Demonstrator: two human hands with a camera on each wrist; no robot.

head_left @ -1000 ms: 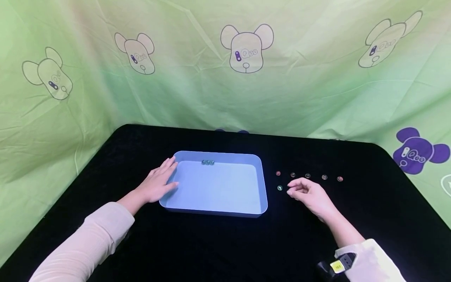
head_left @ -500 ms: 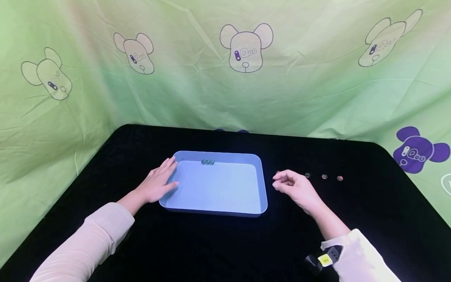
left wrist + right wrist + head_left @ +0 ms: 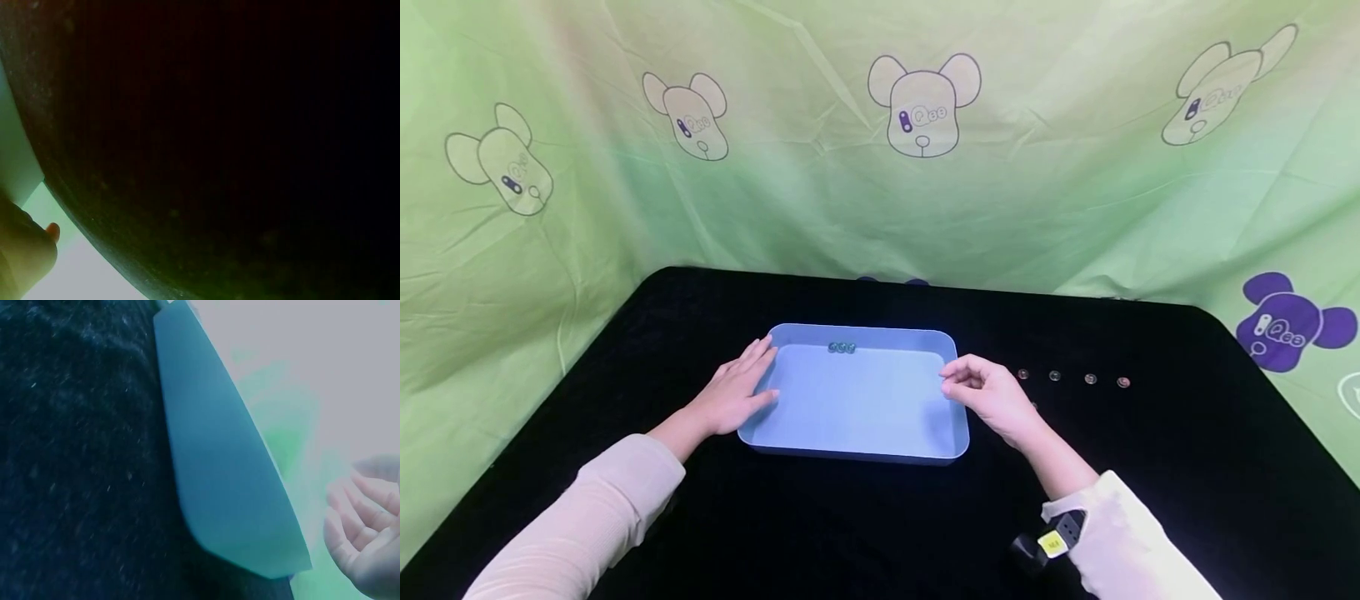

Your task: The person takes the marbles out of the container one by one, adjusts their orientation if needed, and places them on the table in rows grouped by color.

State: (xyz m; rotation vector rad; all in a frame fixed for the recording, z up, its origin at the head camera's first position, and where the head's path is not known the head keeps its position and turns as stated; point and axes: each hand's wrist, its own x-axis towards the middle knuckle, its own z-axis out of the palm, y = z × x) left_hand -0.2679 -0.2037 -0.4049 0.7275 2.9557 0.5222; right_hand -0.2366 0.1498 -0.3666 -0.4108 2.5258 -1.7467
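Behind everything, a green curtain (image 3: pixel 805 217) printed with bear heads is seen. Before it, a black table (image 3: pixel 850 529) is spread. On this table a blue tray (image 3: pixel 865 408) is placed, somewhat left of the middle. Both arms are covered by pale sleeves (image 3: pixel 625 492). The left edge of the tray is touched by the left hand (image 3: pixel 730 396), whose fingers are laid out straight. Over the right wall the right hand (image 3: pixel 992 400) is held, with fingers bent narrowly toward the thumb; whether something is pinched cannot be told. Near its cuff a black plug with a yellow label (image 3: pixel 1055 544) is carried. Three green beads (image 3: pixel 842 347) are lined up by the tray's far wall. Outside, four small beads (image 3: pixel 1055 376) are set in a row; below them, another bead (image 3: pixel 1034 406) is partly blocked by the right hand.
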